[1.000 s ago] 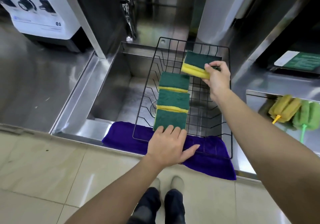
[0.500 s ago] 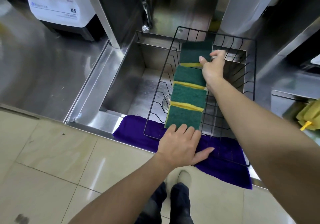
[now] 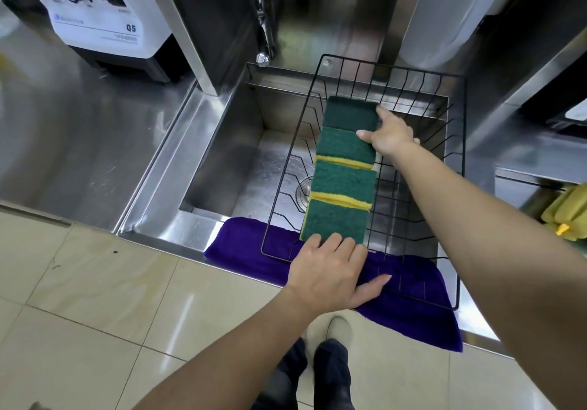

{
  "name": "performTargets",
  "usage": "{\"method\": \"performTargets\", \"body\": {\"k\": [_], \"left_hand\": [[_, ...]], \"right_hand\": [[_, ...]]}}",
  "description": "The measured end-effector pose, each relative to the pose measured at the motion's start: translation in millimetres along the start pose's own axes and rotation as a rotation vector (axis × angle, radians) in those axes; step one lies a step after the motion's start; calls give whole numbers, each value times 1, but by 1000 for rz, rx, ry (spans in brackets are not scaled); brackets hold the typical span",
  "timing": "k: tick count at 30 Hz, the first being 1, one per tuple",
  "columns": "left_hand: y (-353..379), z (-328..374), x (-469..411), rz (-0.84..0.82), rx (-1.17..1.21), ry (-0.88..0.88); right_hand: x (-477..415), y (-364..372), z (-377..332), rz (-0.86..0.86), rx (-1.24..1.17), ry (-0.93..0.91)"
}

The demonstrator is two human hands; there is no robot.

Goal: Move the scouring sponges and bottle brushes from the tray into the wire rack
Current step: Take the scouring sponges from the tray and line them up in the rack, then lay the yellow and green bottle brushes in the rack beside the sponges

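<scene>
A black wire rack (image 3: pixel 457 187) sits over the sink. Inside it, several green and yellow scouring sponges (image 3: pixel 343 184) lie in a row from front to back. The farthest sponge (image 3: pixel 349 112) lies flat at the back of the row. My right hand (image 3: pixel 389 135) rests against its right edge, fingers spread, gripping nothing. My left hand (image 3: pixel 330 273) lies flat on the rack's front edge, fingertips touching the nearest sponge (image 3: pixel 333 220). A yellow bottle brush (image 3: pixel 567 212) shows at the far right edge, in a steel tray (image 3: pixel 521 181).
The rack's front rests on a purple cloth (image 3: pixel 413 311) draped over the sink's front rim. A faucet (image 3: pixel 262 28) stands behind the sink (image 3: pixel 222 155). A white appliance (image 3: pixel 101 12) sits on the steel counter at the left. My shoes (image 3: pixel 330 362) stand on the tiled floor.
My right hand carried the fourth sponge down onto the back of the row and let it go. The view shifted left, so the brushes slid to the right edge.
</scene>
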State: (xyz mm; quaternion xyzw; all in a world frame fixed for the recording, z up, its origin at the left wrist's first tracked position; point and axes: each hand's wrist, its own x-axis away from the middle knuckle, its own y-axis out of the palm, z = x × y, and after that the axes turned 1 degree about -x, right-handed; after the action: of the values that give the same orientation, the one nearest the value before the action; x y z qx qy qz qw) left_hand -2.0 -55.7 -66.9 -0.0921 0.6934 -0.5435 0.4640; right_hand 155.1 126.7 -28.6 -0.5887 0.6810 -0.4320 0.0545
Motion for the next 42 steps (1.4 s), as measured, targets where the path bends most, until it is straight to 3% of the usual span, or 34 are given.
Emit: {"method": "performTargets", "body": {"k": [4, 7, 11, 18, 23, 31, 36, 42], "left_hand": [[-1, 0, 0, -27, -12, 15], [-3, 0, -1, -70, -27, 41], [-7, 11, -11, -135, 3, 14], [-5, 52, -42, -373, 71, 39], [-1, 65, -39, -419, 58, 88], [0, 66, -42, -426, 69, 112], [0, 66, -41, -409, 61, 94], [0, 63, -39, -399, 56, 81]], "right_hand": [[12, -7, -3, -38, -53, -92], [23, -15, 5, 92, 89, -169], [43, -46, 19, 268, 77, -205], [81, -102, 74, 585, -12, -38], [109, -116, 131, 756, 15, 168], [138, -97, 180, 564, -64, 448], [141, -81, 183, 392, -95, 481], [138, -83, 175, 546, -249, 388]]}}
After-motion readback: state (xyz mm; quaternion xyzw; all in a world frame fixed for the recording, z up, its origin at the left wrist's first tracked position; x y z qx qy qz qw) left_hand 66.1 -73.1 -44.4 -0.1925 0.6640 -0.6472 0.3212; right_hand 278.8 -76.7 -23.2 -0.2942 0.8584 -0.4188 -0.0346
